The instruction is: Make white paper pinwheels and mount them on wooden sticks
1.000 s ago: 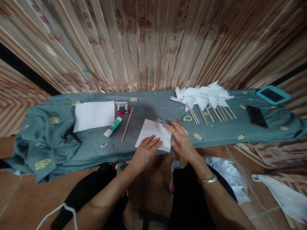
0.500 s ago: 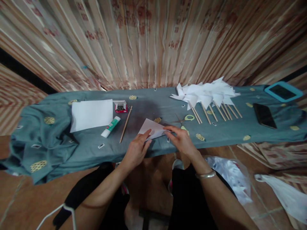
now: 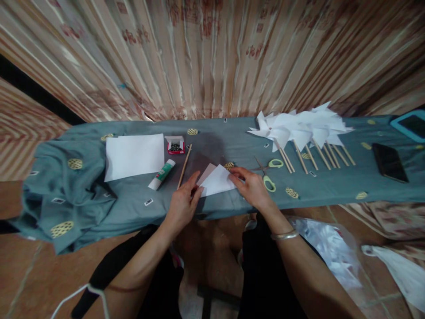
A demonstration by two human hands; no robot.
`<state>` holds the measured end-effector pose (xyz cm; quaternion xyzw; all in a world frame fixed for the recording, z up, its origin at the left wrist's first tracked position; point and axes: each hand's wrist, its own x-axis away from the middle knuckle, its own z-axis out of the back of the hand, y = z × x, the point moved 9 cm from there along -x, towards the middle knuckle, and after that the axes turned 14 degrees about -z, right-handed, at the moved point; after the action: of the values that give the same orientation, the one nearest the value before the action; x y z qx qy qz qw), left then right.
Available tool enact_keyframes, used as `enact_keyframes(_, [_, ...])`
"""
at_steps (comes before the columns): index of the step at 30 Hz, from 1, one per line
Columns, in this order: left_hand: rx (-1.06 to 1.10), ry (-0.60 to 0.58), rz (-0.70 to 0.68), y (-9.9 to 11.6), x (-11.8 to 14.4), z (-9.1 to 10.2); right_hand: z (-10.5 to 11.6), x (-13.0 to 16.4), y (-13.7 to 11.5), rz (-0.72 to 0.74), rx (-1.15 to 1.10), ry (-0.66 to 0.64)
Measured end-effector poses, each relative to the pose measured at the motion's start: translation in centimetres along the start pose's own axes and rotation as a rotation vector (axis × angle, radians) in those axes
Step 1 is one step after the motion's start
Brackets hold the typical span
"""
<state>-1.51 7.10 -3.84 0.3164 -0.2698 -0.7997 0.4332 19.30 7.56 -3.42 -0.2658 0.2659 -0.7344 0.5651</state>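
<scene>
A sheet of white paper [image 3: 217,180], folded with its two layers fanned apart, is held just above the near edge of the cloth-covered table. My left hand [image 3: 184,198] pinches its left corner between thumb and fingers. On the opposite side, my right hand [image 3: 249,187] grips the right corner, fingertips closed on the edge. Scissors with light green handles [image 3: 269,180] lie open just beyond my right hand. A wooden stick [image 3: 184,166] rests close to my left fingers, its lower end partly hidden by them.
Left of the stick lie a glue stick [image 3: 162,174], a small red box of pins [image 3: 175,145] and a stack of white paper [image 3: 134,156]. Several paper pinwheels on sticks [image 3: 302,128] lie at back right, then a dark phone [image 3: 389,162] and a blue-framed device [image 3: 410,124].
The folded paper has spread, so a second layer shows behind the first at the left. My hands stay on its corners. The whole view has shifted, moving the table things rightward.
</scene>
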Motion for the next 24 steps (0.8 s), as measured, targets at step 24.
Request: enact_keyframes(24, [-0.488,-0.163,-0.106,-0.07,0.06,-0.12,-0.15,-0.52,0.40,-0.123,0.112,0.086])
